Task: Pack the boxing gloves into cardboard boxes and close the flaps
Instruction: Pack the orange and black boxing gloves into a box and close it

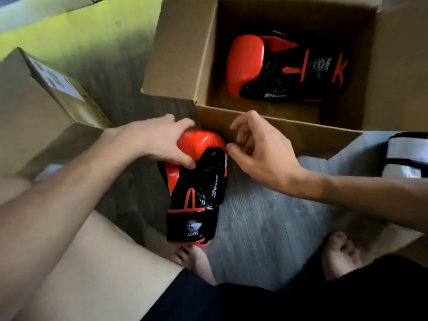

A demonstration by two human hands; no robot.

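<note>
A red and black boxing glove point(196, 188) hangs cuff down just in front of the open cardboard box point(289, 133). My left hand point(159, 142) grips its red padded end from above. My right hand point(259, 149) is beside the glove's right edge, fingers loosely curled, fingertips at the glove and the box's near flap; it holds nothing I can make out. Inside the box lies a second red and black glove point(284, 68) on its side, cuff to the right. The box's flaps stand open on all sides.
A closed cardboard box with a label point(62, 89) sits at the left, with flat cardboard point(104, 262) under my left arm. A white and black glove point(407, 156) lies at the right edge. My bare feet point(338, 253) stand on the grey floor below.
</note>
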